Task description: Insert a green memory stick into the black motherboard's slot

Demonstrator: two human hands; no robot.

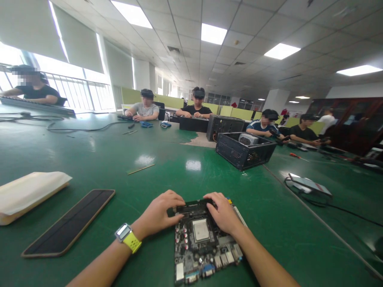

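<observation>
A dark motherboard (191, 251) lies on the green tabletop in front of me, its metal ports facing me. A silver square processor (201, 230) sits in its socket. My left hand (160, 213), with a yellow-strapped watch on its wrist, holds the board's far left corner, thumb and fingers bent round it. Across the far right part, my right hand (224, 213) grips the board, fingers at the far edge and thumb over the dark slots (194, 209). The fingertips' exact contact is partly hidden.
To the left lie a dark flat panel (70, 221) and a pale wrapped block (31, 193). A thin brass-coloured strip (141, 169) lies ahead. An open black computer case (245, 153) stands beyond, and a cabled device (309, 185) at right. Several people sit around the table.
</observation>
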